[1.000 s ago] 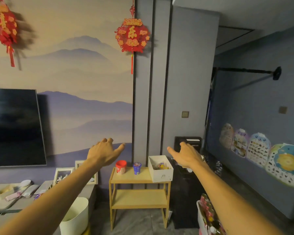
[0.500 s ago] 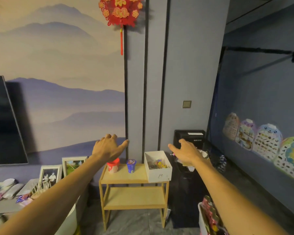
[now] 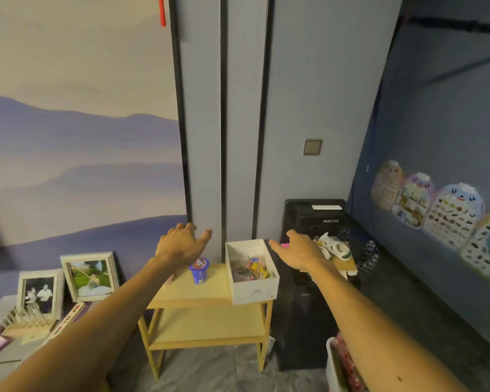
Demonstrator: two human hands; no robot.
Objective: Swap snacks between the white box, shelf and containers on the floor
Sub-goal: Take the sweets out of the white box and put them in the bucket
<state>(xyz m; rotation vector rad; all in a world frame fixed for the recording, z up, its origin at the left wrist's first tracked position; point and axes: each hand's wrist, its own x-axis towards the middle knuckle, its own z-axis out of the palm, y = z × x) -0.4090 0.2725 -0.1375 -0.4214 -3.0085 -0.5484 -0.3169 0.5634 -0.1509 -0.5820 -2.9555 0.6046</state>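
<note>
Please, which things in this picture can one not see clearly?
Head view:
- A pinkish object on the two-tier wooden shelf: mostly hidden behind the wrist of the left hand.
- Colourful snacks in the white open box: too small, blurred.
- The white container on the floor: cut off by the bottom edge, covered by the right forearm.

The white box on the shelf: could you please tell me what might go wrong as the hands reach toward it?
1. The white box sits at the right front corner of the shelf; a push from the open right hand could slide it off, spilling the snacks.
2. The blue cup stands upright close beside the wrist of the left hand; a sweep of that arm may topple it.
</note>
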